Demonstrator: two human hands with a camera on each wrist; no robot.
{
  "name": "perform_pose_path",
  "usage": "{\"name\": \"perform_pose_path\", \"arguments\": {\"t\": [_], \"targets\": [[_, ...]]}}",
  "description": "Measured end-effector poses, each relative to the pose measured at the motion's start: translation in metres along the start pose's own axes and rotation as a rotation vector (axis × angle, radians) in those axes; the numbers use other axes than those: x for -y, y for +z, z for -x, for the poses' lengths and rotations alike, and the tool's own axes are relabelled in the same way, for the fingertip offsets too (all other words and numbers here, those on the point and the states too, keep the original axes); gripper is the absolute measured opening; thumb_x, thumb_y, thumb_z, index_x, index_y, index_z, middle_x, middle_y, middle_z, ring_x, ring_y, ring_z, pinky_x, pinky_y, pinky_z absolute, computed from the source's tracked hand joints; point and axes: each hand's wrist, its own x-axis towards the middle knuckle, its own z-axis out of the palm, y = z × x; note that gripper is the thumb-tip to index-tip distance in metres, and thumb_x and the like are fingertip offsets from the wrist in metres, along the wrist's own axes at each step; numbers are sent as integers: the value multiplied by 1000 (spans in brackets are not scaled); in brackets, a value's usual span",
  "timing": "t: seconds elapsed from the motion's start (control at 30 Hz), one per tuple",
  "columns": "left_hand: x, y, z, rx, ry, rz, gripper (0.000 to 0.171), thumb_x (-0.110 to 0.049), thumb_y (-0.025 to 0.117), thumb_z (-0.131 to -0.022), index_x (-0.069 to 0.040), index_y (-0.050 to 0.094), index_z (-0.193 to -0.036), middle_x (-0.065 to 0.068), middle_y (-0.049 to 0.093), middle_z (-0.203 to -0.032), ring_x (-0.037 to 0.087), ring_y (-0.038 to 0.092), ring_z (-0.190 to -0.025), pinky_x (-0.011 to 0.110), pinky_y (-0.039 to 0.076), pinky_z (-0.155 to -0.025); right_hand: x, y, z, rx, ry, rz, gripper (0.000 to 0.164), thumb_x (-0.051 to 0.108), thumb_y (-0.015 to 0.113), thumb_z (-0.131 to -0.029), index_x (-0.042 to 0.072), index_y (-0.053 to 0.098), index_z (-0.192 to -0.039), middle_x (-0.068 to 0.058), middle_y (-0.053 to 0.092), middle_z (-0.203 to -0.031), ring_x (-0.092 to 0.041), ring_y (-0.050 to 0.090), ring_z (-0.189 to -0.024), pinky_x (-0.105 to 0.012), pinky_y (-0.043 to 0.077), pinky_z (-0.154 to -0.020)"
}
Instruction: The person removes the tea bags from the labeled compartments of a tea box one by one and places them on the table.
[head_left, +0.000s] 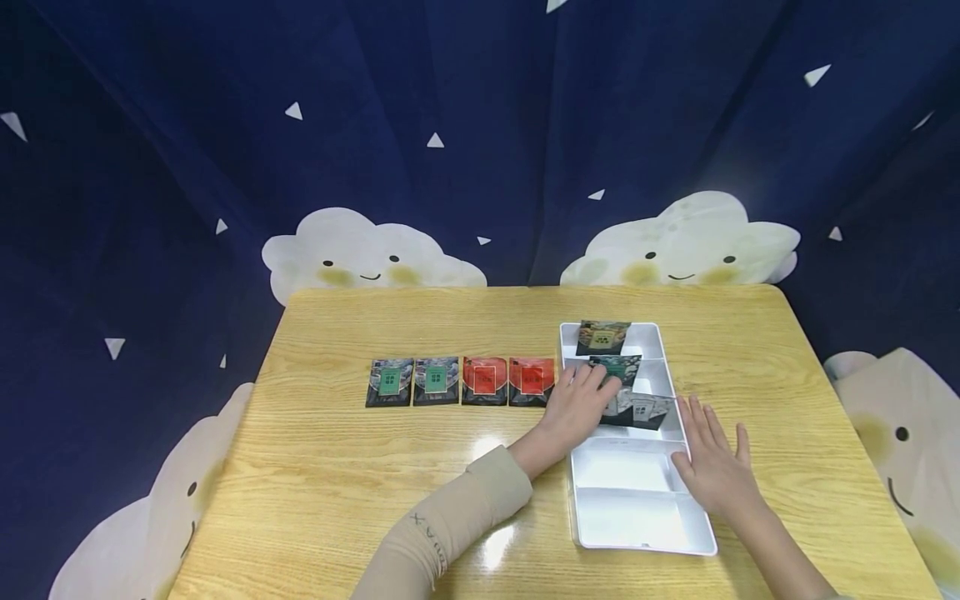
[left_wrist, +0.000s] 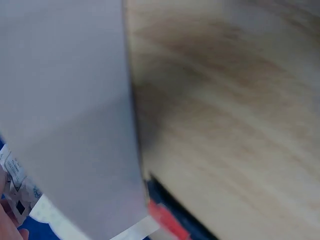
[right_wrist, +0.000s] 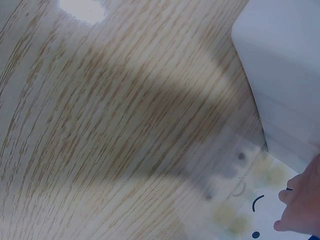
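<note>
A white compartment box (head_left: pixel 645 533) stands on the right part of the table. My left hand (head_left: pixel 577 408) reaches over its left wall and pinches a grey-labelled packet (head_left: pixel 619 410) at the third compartment from the back. In the left wrist view, this packet (left_wrist: pixel 19 182) shows beside the fingers (left_wrist: pixel 6 222). Another grey-labelled packet (head_left: pixel 649 410) lies against it on the right. Behind them are a dark green packet (head_left: pixel 621 368) and a yellow-labelled packet (head_left: pixel 602 337), in separate compartments. My right hand (head_left: pixel 716 467) rests at the box's right wall, fingers extended.
Left of the box, two green-labelled packets (head_left: pixel 389 382) and two red packets (head_left: pixel 485 381) lie in a row on the wooden table (head_left: pixel 337 500). The front two compartments hold no packets. A dark blue curtain (head_left: pixel 465 192) with clouds hangs behind the table.
</note>
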Motion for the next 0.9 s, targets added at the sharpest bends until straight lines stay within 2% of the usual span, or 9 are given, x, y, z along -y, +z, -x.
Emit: {"name": "perform_pose_path", "arguments": {"t": [0.13,0.27,0.4,0.53,0.67,0.9], "targets": [[5,-16,-2,-65,-29,16,20,-16,51,-88,-26,51,-105,-6,47,-100,11,46,-90,27,34,-83,0,0,0,-2,-1,1,69,24,37,-92,13,-5,-147,-20,9,-150,-37,5,-137,-60,-12,-101],[12,-30,-1,-90,-69,43,12,-19,52,-90,-25,52,-100,-6,46,-97,11,45,-86,28,35,-82,0,0,0,0,1,2,70,24,37,-92,13,-5,-147,-20,8,-150,-36,4,-138,-60,-12,-101],[20,-38,4,-122,-99,49,11,-20,54,-89,-24,51,-98,-5,46,-95,12,43,-83,29,35,-81,0,0,0,-1,2,1,69,24,36,-92,13,-5,-147,-20,8,-150,-36,4,-137,-60,-12,-101],[31,-41,12,-162,-115,53,11,-19,54,-87,-23,51,-97,-4,44,-92,13,42,-84,29,34,-80,1,0,0,-5,0,0,68,23,36,-92,12,-4,-147,-21,9,-150,-37,4,-137,-60,-12,-101],[42,-40,23,-187,-136,76,12,-16,53,-85,-21,52,-95,-3,45,-92,14,43,-85,30,34,-80,2,-1,0,-3,-2,-6,68,23,36,-92,11,-4,-147,-22,9,-149,-34,-2,-138,-60,-13,-101],[58,-34,44,-149,-189,141,15,-12,53,-81,-19,52,-94,-1,44,-92,16,40,-82,32,33,-80,2,-1,0,1,3,-8,67,23,35,-93,10,-2,-147,-21,9,-150,-32,-4,-138,-59,-14,-101]]}}
